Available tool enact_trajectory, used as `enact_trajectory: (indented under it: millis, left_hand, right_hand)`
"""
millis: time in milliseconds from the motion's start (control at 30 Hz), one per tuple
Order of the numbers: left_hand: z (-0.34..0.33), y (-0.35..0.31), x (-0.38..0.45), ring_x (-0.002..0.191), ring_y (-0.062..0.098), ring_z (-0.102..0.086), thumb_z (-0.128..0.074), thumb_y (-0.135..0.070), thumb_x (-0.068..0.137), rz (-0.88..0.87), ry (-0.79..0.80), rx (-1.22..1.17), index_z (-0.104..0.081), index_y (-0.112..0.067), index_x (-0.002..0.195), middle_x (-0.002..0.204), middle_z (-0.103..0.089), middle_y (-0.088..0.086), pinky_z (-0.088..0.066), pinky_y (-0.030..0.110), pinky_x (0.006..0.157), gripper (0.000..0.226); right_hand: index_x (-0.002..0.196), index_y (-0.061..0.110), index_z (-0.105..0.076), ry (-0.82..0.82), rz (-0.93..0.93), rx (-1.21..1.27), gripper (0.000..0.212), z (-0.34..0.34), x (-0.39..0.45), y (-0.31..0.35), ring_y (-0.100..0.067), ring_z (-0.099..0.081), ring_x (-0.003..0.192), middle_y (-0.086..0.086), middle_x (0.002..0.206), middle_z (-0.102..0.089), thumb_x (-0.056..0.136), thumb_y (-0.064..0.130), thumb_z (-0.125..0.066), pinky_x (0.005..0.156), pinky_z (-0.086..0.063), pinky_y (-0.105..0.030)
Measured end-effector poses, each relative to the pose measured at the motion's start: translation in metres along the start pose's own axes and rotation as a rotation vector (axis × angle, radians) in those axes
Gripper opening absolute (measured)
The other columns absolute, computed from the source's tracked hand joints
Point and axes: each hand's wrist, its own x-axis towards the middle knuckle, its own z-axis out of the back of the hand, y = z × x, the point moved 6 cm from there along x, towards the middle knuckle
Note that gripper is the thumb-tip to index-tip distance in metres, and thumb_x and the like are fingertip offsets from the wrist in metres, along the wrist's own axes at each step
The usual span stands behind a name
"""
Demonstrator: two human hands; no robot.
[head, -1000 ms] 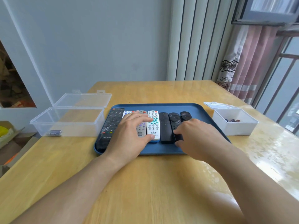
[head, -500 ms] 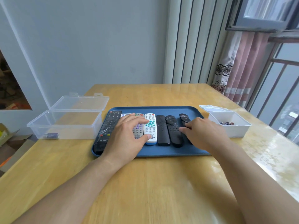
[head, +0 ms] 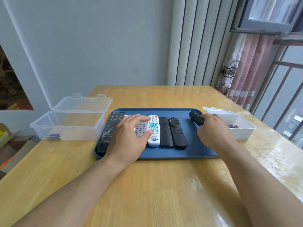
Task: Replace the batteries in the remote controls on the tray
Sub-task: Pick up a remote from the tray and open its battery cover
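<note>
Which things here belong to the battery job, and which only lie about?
For the job:
- blue tray
- remotes lying on it, such as the white remote
- black remote gripped by the right hand
- left hand resting on the remotes
- batteries in the clear box
- white box, contents unclear

Lying about:
- curtain
- cardboard box

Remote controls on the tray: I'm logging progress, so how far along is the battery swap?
Done: nothing visibly; no remote lies opened. In hand: the right hand grips a black remote at the blue tray's right end, while the left hand rests on the grey remote. Left: the five remotes in the row. Batteries lie in the clear box.
</note>
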Motion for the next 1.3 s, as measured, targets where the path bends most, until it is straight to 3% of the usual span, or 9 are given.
enact_trajectory:
  millis: [100,167,300,400,467,600,767,1067,1300]
  left_hand:
    - [0.002,-0.002,-0.001,0.112,-0.009,-0.054,-0.077,-0.024,0.087,0.003,-0.017,-0.028,-0.072,-0.028,0.112,0.112,-0.068,-0.022,-0.033,0.0,0.092,0.026]
    - [0.002,-0.002,-0.001,0.105,-0.008,-0.059,-0.076,-0.027,0.087,0.038,-0.011,-0.082,-0.073,-0.029,0.109,0.105,-0.071,-0.021,-0.037,0.002,0.087,0.021]
    - [-0.003,0.003,0.001,0.096,-0.001,-0.068,-0.075,-0.036,0.088,0.277,0.031,-0.414,-0.072,-0.026,0.106,0.097,-0.076,-0.013,-0.049,0.011,0.077,0.021]
    - [-0.003,-0.001,0.003,0.099,0.017,-0.073,-0.07,-0.024,0.093,0.337,0.027,-0.769,-0.075,-0.018,0.098,0.096,-0.078,0.0,-0.057,0.027,0.082,0.009]
    - [-0.002,-0.003,0.002,0.098,0.019,-0.073,-0.068,-0.013,0.093,0.347,0.002,-0.937,-0.074,-0.014,0.092,0.094,-0.077,0.004,-0.057,0.032,0.082,0.006]
    - [-0.005,-0.002,0.001,0.101,0.026,-0.073,-0.071,-0.005,0.088,0.37,-0.037,-1.031,-0.072,-0.006,0.091,0.094,-0.076,0.01,-0.059,0.039,0.089,0.004]
    - [-0.005,-0.001,0.0,0.1,0.028,-0.074,-0.071,0.001,0.087,0.374,-0.033,-1.042,-0.071,-0.001,0.094,0.095,-0.076,0.013,-0.061,0.036,0.085,0.008]
    - [-0.004,-0.001,0.001,0.096,0.023,-0.075,-0.074,0.002,0.083,0.396,-0.039,-1.036,-0.071,0.001,0.097,0.092,-0.076,0.01,-0.061,0.031,0.079,0.014]
    - [-0.004,0.005,0.002,0.099,0.023,-0.074,-0.072,0.0,0.086,0.429,-0.042,-1.043,-0.07,0.0,0.096,0.095,-0.077,0.009,-0.061,0.032,0.084,0.01]
  right_hand:
    - [0.134,0.015,-0.057,-0.181,0.098,0.158,0.042,0.016,-0.004,0.011,-0.031,-0.055,0.097,-0.009,0.12,-0.056,0.095,0.004,-0.045,0.077,-0.04,-0.032]
    - [0.134,0.025,-0.058,-0.275,0.21,0.467,0.04,0.027,-0.015,0.027,-0.023,-0.062,0.098,0.001,0.117,-0.064,0.099,0.008,-0.049,0.083,-0.048,-0.034]
    - [0.123,0.013,-0.062,0.075,0.349,1.222,0.033,0.012,-0.042,0.069,-0.026,-0.074,0.093,-0.011,0.107,-0.074,0.092,0.004,-0.067,0.082,-0.061,-0.036]
    - [0.121,0.007,-0.061,0.32,0.216,1.479,0.045,-0.01,-0.056,0.083,-0.033,-0.072,0.101,-0.027,0.108,-0.071,0.079,0.015,-0.076,0.09,-0.058,-0.039]
    - [0.118,0.005,-0.062,0.396,0.076,1.567,0.047,-0.02,-0.057,0.082,-0.029,-0.073,0.1,-0.026,0.106,-0.072,0.075,0.017,-0.078,0.092,-0.057,-0.034]
    - [0.096,0.009,-0.075,0.506,-0.025,1.567,0.025,-0.027,-0.057,0.078,-0.014,-0.074,0.085,-0.008,0.097,-0.076,0.075,0.022,-0.078,0.09,-0.055,-0.023]
    - [0.104,0.005,-0.075,0.495,-0.009,1.486,0.035,-0.027,-0.059,0.077,-0.009,-0.071,0.073,-0.003,0.088,-0.075,0.076,0.026,-0.077,0.099,-0.049,-0.029]
    - [0.109,0.001,-0.073,0.49,0.062,1.449,0.04,-0.023,-0.056,0.078,-0.021,-0.073,0.104,-0.011,0.109,-0.076,0.078,0.027,-0.075,0.106,-0.047,-0.036]
    - [0.116,0.008,-0.071,0.413,-0.023,1.395,0.048,-0.031,-0.056,0.075,-0.023,-0.075,0.094,-0.01,0.104,-0.077,0.075,0.033,-0.081,0.106,-0.046,-0.038]
